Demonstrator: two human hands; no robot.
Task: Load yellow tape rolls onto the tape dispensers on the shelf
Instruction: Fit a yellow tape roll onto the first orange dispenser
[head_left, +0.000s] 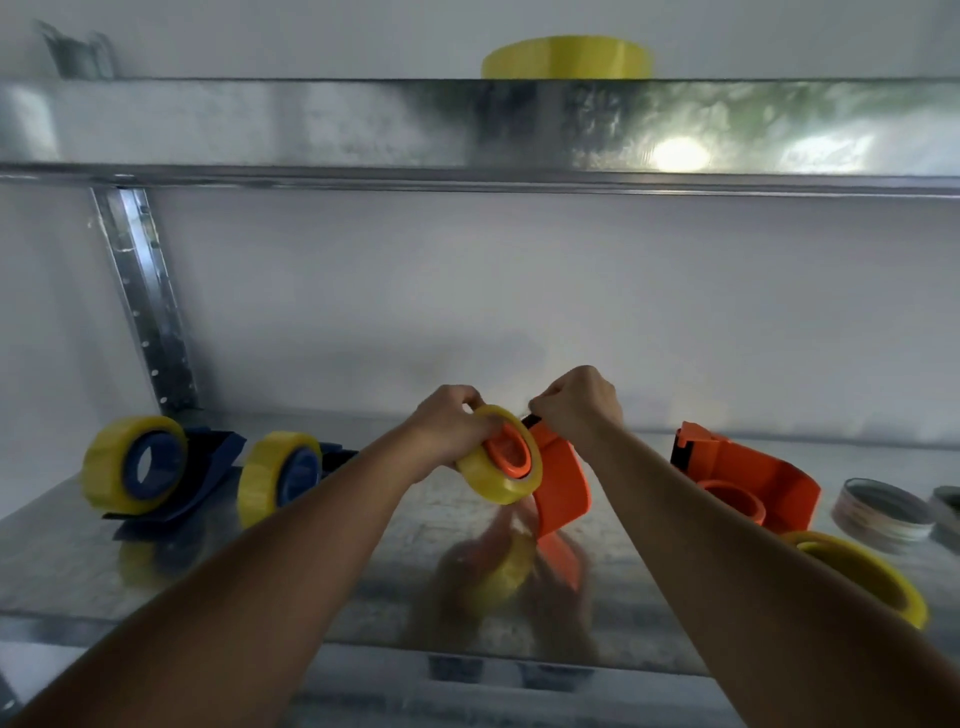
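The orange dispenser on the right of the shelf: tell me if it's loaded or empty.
Empty. The orange dispenser has a bare orange hub with no tape around it; a loose yellow roll lies on the shelf beside it.

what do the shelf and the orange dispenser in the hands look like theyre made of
Shelf: looks like galvanized sheet metal, grey and mottled, shiny enough to mirror the hands and tape.
Orange dispenser: probably moulded plastic, uniform bright colour, smooth with a soft sheen.
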